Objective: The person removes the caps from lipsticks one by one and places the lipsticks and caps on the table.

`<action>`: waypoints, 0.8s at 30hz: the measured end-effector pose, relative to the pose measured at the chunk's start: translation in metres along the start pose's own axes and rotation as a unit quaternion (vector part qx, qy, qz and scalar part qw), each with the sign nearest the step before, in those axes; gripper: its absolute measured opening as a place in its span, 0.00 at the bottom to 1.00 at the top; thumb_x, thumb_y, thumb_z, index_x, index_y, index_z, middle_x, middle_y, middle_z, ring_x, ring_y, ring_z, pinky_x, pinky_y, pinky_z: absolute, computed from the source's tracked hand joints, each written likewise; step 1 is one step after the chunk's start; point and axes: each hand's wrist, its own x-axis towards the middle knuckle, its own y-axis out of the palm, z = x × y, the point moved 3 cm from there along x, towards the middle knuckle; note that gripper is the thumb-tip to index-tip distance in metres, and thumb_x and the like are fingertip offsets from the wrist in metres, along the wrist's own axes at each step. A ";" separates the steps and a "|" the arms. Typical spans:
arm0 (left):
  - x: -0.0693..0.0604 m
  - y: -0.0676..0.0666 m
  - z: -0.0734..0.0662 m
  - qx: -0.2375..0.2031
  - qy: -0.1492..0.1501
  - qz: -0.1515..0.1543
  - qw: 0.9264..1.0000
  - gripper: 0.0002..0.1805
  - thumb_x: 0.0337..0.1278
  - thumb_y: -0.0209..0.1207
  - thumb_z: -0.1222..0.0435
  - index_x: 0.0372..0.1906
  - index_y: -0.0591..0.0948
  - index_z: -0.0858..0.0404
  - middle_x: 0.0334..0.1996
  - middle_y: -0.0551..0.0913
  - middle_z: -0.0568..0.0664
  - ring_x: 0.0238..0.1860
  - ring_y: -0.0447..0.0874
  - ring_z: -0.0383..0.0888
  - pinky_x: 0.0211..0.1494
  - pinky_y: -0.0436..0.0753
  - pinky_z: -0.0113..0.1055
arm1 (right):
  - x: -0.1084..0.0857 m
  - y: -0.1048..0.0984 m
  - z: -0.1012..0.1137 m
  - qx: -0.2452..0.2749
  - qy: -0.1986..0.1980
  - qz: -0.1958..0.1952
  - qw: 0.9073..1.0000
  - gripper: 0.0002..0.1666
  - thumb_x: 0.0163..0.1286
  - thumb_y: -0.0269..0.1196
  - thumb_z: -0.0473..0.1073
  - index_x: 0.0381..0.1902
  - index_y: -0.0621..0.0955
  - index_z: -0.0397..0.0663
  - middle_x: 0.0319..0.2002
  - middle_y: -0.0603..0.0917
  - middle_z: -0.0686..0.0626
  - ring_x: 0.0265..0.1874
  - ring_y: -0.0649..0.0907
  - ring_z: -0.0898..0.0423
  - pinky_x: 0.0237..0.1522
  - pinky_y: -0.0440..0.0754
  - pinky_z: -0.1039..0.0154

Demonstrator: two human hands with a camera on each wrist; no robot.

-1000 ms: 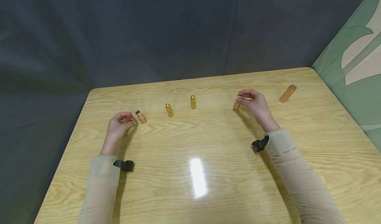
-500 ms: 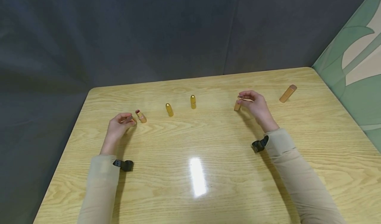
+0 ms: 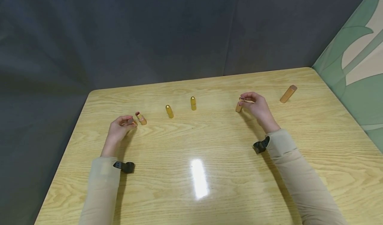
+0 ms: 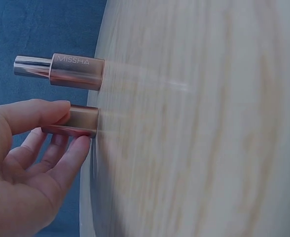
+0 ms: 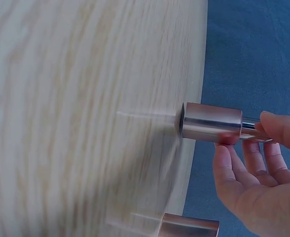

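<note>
My left hand (image 3: 118,131) pinches a short copper cap (image 4: 83,121) between thumb and fingers, its end at the table surface. Right beside it stands an uncapped lipstick tube (image 4: 76,70) marked MISSHA, with a shiny narrower neck. My right hand (image 3: 259,111) holds another copper tube (image 5: 212,122) by its narrow silvery neck, the wide base standing on the table. In the right wrist view, part of a second copper piece (image 5: 190,227) shows at the lower edge.
Two gold bullet-shaped tubes (image 3: 169,111) (image 3: 193,103) stand mid-table, between the hands. A longer copper tube (image 3: 288,94) is at the right rear. Dark cloth (image 3: 161,32) hangs behind the wooden table (image 3: 167,171); a green patterned panel (image 3: 365,65) borders the right.
The right hand's tube has shifted slightly right and stands more upright. My left hand keeps its pinch on the cap, almost unmoved.
</note>
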 end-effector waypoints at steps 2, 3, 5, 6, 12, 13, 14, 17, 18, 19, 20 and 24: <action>0.000 0.000 0.001 -0.010 0.004 0.000 1.000 0.26 0.61 0.57 0.72 0.63 0.67 0.74 0.49 0.75 0.45 0.37 0.71 0.17 0.42 0.75 0.12 | 0.000 0.000 0.000 -0.002 -0.001 -0.001 1.000 0.21 0.70 0.57 0.37 0.57 0.70 0.32 0.44 0.74 0.56 0.37 0.75 0.72 0.45 0.76 0.75; 0.000 0.000 0.001 -0.014 0.006 0.001 1.000 0.26 0.61 0.57 0.72 0.63 0.67 0.74 0.47 0.74 0.44 0.36 0.71 0.16 0.42 0.76 0.12 | -0.001 0.000 0.000 0.000 -0.003 -0.001 1.000 0.21 0.70 0.57 0.37 0.57 0.70 0.32 0.43 0.74 0.57 0.37 0.75 0.72 0.44 0.75 0.75; 0.000 0.000 0.001 -0.018 0.007 0.002 1.000 0.26 0.61 0.57 0.73 0.63 0.67 0.74 0.47 0.74 0.44 0.36 0.72 0.16 0.42 0.76 0.12 | 0.000 -0.001 -0.002 0.002 -0.006 -0.002 1.000 0.21 0.70 0.57 0.37 0.57 0.70 0.32 0.41 0.74 0.59 0.36 0.75 0.73 0.43 0.75 0.76; 0.000 0.000 0.002 -0.019 0.007 0.002 1.000 0.26 0.61 0.57 0.73 0.63 0.67 0.74 0.48 0.74 0.44 0.36 0.72 0.17 0.42 0.76 0.12 | 0.000 -0.001 -0.002 0.003 -0.007 -0.002 1.000 0.20 0.70 0.57 0.37 0.57 0.70 0.32 0.41 0.74 0.59 0.36 0.75 0.73 0.42 0.75 0.77; 0.000 -0.001 0.001 -0.034 0.002 0.002 0.999 0.28 0.60 0.58 0.73 0.64 0.66 0.73 0.44 0.74 0.39 0.37 0.72 0.18 0.42 0.76 0.12 | 0.002 -0.001 -0.003 0.001 -0.003 0.001 1.000 0.21 0.70 0.58 0.38 0.57 0.70 0.32 0.43 0.74 0.57 0.37 0.75 0.72 0.42 0.75 0.76; 0.000 -0.002 0.000 -0.035 0.002 0.002 0.999 0.28 0.60 0.58 0.73 0.64 0.66 0.73 0.43 0.74 0.38 0.37 0.72 0.18 0.42 0.76 0.12 | 0.002 -0.001 -0.003 0.000 -0.001 0.002 1.000 0.21 0.70 0.58 0.38 0.57 0.70 0.33 0.43 0.74 0.57 0.37 0.75 0.72 0.43 0.75 0.75; -0.001 -0.002 0.000 -0.038 0.001 0.002 0.999 0.28 0.60 0.58 0.72 0.65 0.66 0.73 0.42 0.74 0.36 0.37 0.72 0.18 0.42 0.76 0.12 | 0.002 0.000 -0.003 0.000 0.000 0.004 1.000 0.21 0.70 0.58 0.38 0.57 0.70 0.33 0.43 0.74 0.56 0.37 0.75 0.72 0.43 0.75 0.75; -0.006 -0.004 -0.003 -0.031 -0.002 -0.001 1.000 0.29 0.60 0.59 0.70 0.65 0.65 0.72 0.46 0.78 0.42 0.41 0.75 0.22 0.44 0.76 0.13 | 0.003 0.000 -0.002 -0.003 0.003 0.007 1.000 0.21 0.70 0.57 0.39 0.57 0.70 0.34 0.43 0.74 0.57 0.37 0.75 0.71 0.43 0.76 0.74; -0.008 -0.005 -0.004 -0.024 -0.002 -0.001 1.000 0.30 0.60 0.59 0.70 0.66 0.65 0.72 0.49 0.79 0.47 0.45 0.76 0.27 0.46 0.76 0.15 | 0.003 -0.001 -0.002 -0.004 0.004 0.008 1.000 0.21 0.70 0.57 0.39 0.57 0.70 0.34 0.43 0.74 0.57 0.38 0.75 0.71 0.44 0.76 0.73; -0.009 -0.006 -0.006 -0.012 -0.001 0.000 1.000 0.30 0.61 0.59 0.69 0.66 0.64 0.71 0.54 0.78 0.52 0.50 0.77 0.33 0.51 0.76 0.18 | 0.003 -0.001 -0.002 -0.006 0.005 0.009 1.000 0.21 0.70 0.57 0.39 0.57 0.70 0.35 0.44 0.74 0.57 0.38 0.75 0.71 0.44 0.76 0.72; -0.011 -0.007 -0.008 -0.003 0.001 0.000 1.000 0.30 0.62 0.58 0.68 0.67 0.64 0.71 0.59 0.75 0.57 0.56 0.76 0.39 0.55 0.76 0.23 | 0.002 -0.001 -0.002 -0.008 0.005 0.010 1.000 0.21 0.71 0.57 0.39 0.57 0.70 0.35 0.44 0.74 0.57 0.38 0.75 0.70 0.44 0.76 0.72; -0.019 -0.012 -0.019 0.025 0.027 -0.002 0.999 0.31 0.63 0.57 0.64 0.68 0.63 0.69 0.69 0.63 0.63 0.69 0.63 0.58 0.68 0.70 0.45 | 0.002 -0.003 -0.002 -0.017 0.008 0.013 1.000 0.21 0.71 0.57 0.41 0.58 0.70 0.37 0.46 0.74 0.56 0.40 0.74 0.69 0.46 0.75 0.69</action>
